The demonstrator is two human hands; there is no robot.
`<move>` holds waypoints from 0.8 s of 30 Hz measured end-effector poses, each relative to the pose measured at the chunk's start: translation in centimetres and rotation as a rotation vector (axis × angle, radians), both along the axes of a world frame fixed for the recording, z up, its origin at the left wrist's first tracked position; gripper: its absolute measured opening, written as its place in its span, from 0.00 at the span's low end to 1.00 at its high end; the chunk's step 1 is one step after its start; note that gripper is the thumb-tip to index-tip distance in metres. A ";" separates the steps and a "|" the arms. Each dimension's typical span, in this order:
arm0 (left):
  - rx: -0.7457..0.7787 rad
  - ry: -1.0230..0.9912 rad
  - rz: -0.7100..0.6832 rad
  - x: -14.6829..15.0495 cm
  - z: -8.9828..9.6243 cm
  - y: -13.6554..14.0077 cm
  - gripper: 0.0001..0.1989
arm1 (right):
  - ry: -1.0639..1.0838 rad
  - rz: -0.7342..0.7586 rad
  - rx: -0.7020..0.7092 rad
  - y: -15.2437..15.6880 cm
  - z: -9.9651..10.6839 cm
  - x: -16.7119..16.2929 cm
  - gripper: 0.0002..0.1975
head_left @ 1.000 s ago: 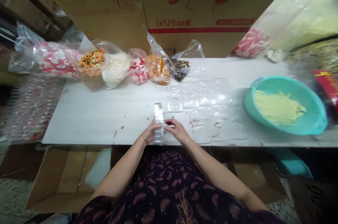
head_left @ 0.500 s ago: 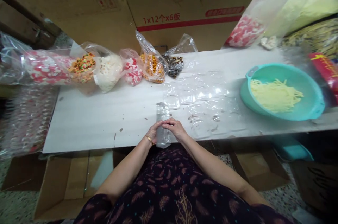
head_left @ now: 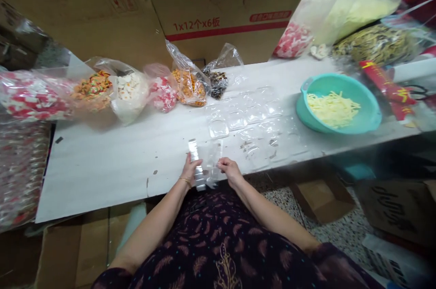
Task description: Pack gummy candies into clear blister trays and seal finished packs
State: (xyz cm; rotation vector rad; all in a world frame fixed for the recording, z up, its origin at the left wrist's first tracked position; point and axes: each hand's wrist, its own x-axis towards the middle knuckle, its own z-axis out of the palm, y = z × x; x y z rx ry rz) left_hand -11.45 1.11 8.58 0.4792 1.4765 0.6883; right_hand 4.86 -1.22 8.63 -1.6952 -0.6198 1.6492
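Observation:
My left hand (head_left: 189,171) grips a shiny stack of clear plastic blister trays (head_left: 193,147), held upright at the table's front edge with the thumb across it. My right hand (head_left: 230,169) pinches the edge of a thin clear plastic tray (head_left: 215,149), held apart from the stack to its right. The exact shape of these plastic pieces is blurred. Just beyond my hands, a clear blister tray with rounded compartments (head_left: 218,129) lies flat on the white table (head_left: 112,157).
Bags of red-and-white pieces (head_left: 34,96), orange pieces (head_left: 190,89) and dark pieces (head_left: 218,82) line the back. A turquoise basin (head_left: 306,114) with pale yellow shreds stands right, beside red packets (head_left: 384,85). Large cartons (head_left: 221,39) rise behind; open boxes (head_left: 91,234) sit below.
My hands were together over the plastic; now they are apart, the right one drawing a clear piece away to the right. The view has turned slightly right.

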 end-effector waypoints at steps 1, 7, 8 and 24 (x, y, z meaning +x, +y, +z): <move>0.005 0.003 0.021 -0.9 -0.4 -0.2 0.34 | -0.018 0.030 -0.062 -0.2 -0.4 1.3 0.10; -0.033 -0.144 -0.002 -3.1 -0.2 -1.3 0.33 | -0.164 0.174 -0.184 0.8 -1.8 9.1 0.09; -0.040 -0.158 -0.009 -2.9 0.0 -1.5 0.32 | -0.198 0.173 -0.184 1.1 -1.8 9.8 0.08; -0.193 -0.332 0.058 -1.1 2.2 -1.0 0.24 | -0.959 1.070 0.482 -2.4 -1.6 8.5 0.27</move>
